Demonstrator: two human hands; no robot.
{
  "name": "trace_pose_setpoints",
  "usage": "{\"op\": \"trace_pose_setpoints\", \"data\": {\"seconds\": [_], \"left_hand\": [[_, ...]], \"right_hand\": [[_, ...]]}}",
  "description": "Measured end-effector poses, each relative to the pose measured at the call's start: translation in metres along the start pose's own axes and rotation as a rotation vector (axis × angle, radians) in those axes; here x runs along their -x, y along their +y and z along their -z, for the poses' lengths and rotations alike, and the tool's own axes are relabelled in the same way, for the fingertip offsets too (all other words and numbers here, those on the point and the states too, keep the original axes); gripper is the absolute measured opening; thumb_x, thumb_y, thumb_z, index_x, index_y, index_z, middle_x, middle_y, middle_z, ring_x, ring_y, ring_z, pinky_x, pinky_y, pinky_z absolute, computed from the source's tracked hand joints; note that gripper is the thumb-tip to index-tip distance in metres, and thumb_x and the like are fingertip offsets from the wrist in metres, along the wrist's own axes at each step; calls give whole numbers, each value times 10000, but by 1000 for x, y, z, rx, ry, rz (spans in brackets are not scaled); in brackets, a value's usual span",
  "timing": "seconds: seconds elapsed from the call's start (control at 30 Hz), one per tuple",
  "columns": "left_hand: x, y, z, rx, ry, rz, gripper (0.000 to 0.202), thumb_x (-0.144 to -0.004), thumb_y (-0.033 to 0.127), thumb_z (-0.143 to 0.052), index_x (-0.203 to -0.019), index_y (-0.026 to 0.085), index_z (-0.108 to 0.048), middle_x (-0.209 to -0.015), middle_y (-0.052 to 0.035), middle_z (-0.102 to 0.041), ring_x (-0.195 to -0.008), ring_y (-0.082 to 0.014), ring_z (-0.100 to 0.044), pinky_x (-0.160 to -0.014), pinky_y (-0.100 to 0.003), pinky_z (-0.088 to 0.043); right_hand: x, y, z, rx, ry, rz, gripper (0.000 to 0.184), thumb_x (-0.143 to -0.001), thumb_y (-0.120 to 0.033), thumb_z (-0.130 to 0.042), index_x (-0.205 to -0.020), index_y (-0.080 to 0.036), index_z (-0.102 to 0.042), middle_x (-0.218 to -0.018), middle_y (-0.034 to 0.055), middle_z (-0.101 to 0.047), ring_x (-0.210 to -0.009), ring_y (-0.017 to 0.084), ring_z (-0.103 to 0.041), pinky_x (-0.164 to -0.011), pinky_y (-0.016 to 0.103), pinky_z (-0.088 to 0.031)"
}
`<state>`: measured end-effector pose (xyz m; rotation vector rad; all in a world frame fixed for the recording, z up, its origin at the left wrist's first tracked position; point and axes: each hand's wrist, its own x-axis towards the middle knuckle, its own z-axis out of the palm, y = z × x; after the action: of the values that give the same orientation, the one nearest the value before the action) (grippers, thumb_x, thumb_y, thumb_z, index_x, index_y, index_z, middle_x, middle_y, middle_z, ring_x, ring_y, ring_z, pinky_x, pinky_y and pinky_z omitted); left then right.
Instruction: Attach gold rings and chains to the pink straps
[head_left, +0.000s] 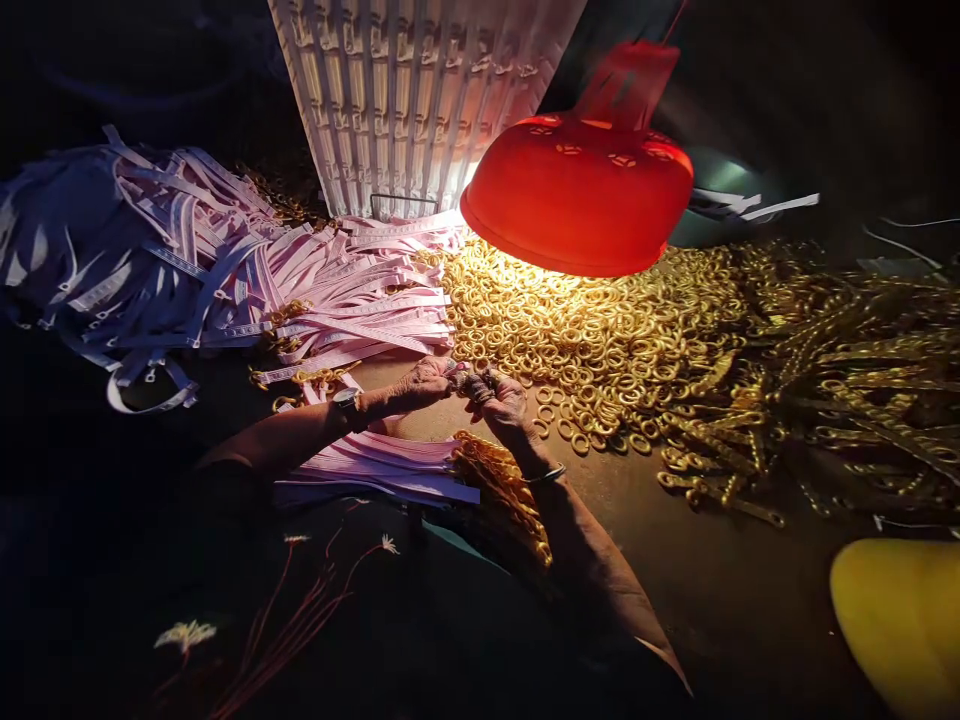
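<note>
Head view: left hand (424, 380) and right hand (505, 402) meet centre-frame, grips pinched on a small piece (456, 369) too blurred to name; stacked straps (390, 460) at their 7 o'clock look done, heaped rings (577, 335) at 2 o'clock apparently left.

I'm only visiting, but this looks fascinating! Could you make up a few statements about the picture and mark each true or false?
1. The golden rings lie to the right of the pink straps. True.
2. The lamp has a blue shade. False: the lamp is red.
3. The left hand and right hand are far apart. False: they are close together.
4. A watch is on the left wrist. True.
</note>
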<state>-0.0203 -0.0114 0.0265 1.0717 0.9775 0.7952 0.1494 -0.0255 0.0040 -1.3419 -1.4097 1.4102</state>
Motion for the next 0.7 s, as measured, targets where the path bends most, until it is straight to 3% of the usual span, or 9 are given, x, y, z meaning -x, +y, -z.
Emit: {"op": "trace_pose_setpoints", "data": {"seconds": [0.1,0.2,0.33,0.47,0.57,0.7], "left_hand": [[0,12,-4,-20,-39,-30,102,-645,62,-604,-599,147,-573,-589,-8,-530,-586,-112,-458,-554,-227,-357],[-5,16,-6,-47,-25,-29,126,-635,124,-650,-589,168,-541,-543,10,-477,-580,-115,-449,-539,-221,-364],[-16,9,1,-153,32,117,267,-666,216,-662,-520,176,-442,-439,46,-349,-423,-66,-296,-413,-214,-211],[-20,1,11,-33,-52,344,284,-725,319,-640,-553,172,-468,-450,29,-389,-385,-61,-290,-389,-224,-236],[-18,-7,12,82,-81,394,241,-736,358,-648,-643,159,-549,-469,23,-427,-401,-79,-343,-404,-233,-299],[-13,-20,5,187,-74,182,295,-720,377,-731,-689,138,-562,-540,7,-501,-466,-76,-422,-442,-218,-315]], "right_hand": [[-3,1,-1,47,62,45,315,-767,-493,-635,-708,-197,-543,-615,-3,-560,-492,116,-529,-403,231,-451],[-6,-1,-2,275,173,204,271,-818,-410,-568,-651,-208,-498,-581,8,-541,-537,125,-493,-479,243,-420],[-11,-4,-2,683,316,387,205,-817,-318,-556,-651,-205,-516,-637,67,-573,-616,163,-487,-593,291,-389],[-14,-3,-3,827,123,429,149,-835,-323,-582,-796,-180,-600,-715,106,-612,-661,189,-495,-631,313,-374],[-16,-2,-3,708,81,438,202,-850,-390,-596,-821,-190,-604,-751,108,-628,-735,209,-529,-717,344,-417],[-25,-9,4,108,215,299,325,-897,-562,-493,-844,-248,-556,-788,64,-625,-777,210,-568,-768,377,-488]]}}
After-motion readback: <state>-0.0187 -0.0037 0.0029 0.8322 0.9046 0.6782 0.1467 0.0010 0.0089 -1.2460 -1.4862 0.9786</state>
